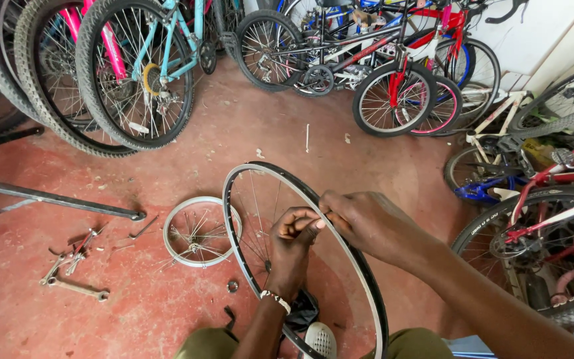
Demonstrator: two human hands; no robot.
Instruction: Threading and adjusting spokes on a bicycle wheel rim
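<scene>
Black bicycle rim (367, 279) stands upright on the red floor (234, 133), between the person's knees, tyre off, spokes showing. Left hand (293, 236) reaches through the spokes, fingertips pinched shut at the rim's inner edge, likely on a spoke nipple or spoke end; too small to confirm. Right hand (367, 223) lies over the rim's top edge just beside it, fingers curled around the rim, thumb meeting the left fingertips.

Step in hand, as judged: working a single spoke at the rim, seating or turning it by finger. Next move calls for a steady rim and a fine twist at that one point, then shifting to the neighbouring spoke.

Smaller silver wheel (197, 233) lies flat on the floor just left of the rim, spokes loose-looking. Wrenches (74, 272) lie further left, well apart from both hands.

Hidden: the pinched part itself, the rim's bottom behind a sandal (320, 339), the hub mostly behind the left wrist. Parked bikes (367, 66) cut off at the frame edges.
</scene>
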